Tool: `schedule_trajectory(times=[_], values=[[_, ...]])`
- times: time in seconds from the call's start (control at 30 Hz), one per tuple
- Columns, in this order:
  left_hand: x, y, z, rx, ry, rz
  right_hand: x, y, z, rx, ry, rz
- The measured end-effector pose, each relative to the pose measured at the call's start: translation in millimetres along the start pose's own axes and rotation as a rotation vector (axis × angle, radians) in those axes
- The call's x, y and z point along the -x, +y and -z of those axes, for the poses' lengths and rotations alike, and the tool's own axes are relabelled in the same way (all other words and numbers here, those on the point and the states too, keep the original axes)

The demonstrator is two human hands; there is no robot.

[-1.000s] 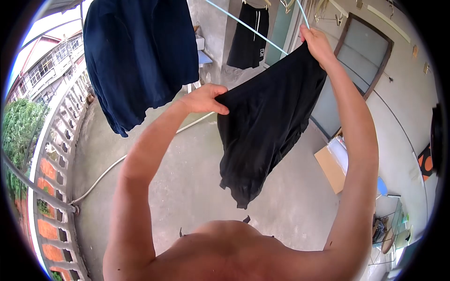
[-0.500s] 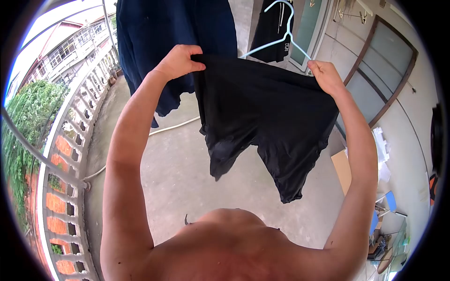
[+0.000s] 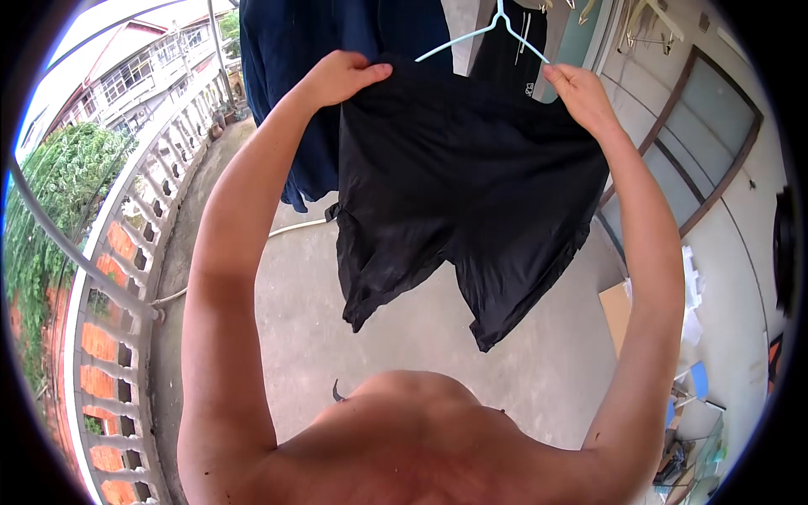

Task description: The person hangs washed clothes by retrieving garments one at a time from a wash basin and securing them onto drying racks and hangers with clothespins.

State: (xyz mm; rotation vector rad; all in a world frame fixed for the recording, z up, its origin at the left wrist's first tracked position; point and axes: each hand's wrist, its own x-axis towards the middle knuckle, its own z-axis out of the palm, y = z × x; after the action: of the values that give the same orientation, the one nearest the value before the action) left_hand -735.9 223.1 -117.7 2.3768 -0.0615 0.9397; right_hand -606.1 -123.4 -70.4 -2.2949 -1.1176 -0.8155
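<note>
Black shorts (image 3: pixel 471 177) in midair, held up and spread wide above the concrete floor (image 3: pixel 295 337). Waistband uppermost, running across the view with a slight fall toward the right; 2 leg openings pointing downward, with a notch between. Long axis from waistband to hems, roughly upright in the view, lower end leaning a little to the left; broad face toward the camera. Left hand (image 3: pixel 341 80): grip clamped on the left end of the waistband, thumb along the top edge. Right hand (image 3: pixel 581 97): grip clamped on the right end of the waistband, just beside 1 arm of a pale blue hanger (image 3: pixel 455 44); cannot tell whether also pinching the hanger. Neck of the hanger upward, cut off by the top of the view, with 2 arms sloping down to the waistband; lower part hidden by the cloth. Behind the left hand, a hanging navy garment (image 3: pixel 337 25); behind the hanger, a 2nd black garment (image 3: pixel 498 59). Far left, a balustrade (image 3: pixel 112 225); far right, a framed panel (image 3: pixel 703 135).
</note>
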Motion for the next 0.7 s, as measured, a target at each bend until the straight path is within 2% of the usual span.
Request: schedule_trajectory(times=[0.07,0.13,0.2,0.27,0.3,0.4,0.5,0.53,0.6,0.7], values=[[6,3,9,0.182,-0.177,0.195,-9,-9,-1,0.016,0.000,0.018],[9,8,10,0.302,-0.145,0.127,-19,-7,-9,-0.023,0.039,0.028],[6,5,22,-0.017,-0.199,0.053,-33,-6,-15,0.016,-0.056,0.054],[7,9,24,-0.081,-0.144,-0.037,-39,-15,-15,0.021,-0.069,0.099],[7,5,25,0.034,-0.096,-0.016,-42,-15,-14,-0.002,-0.039,0.153],[5,2,34,0.348,-0.026,0.038,-47,-36,4,-0.149,-0.104,0.135],[3,-2,56,0.379,-0.032,0.094,-21,-31,21,-0.177,-0.124,0.176],[3,-4,64,0.339,-0.040,0.109,-42,5,6,-0.149,-0.151,0.210],[8,-6,74,0.378,-0.037,0.133,-31,20,8,-0.333,-0.311,0.022],[8,-17,86,0.352,-0.017,0.170,-11,21,3,-0.495,-0.322,-0.126]])
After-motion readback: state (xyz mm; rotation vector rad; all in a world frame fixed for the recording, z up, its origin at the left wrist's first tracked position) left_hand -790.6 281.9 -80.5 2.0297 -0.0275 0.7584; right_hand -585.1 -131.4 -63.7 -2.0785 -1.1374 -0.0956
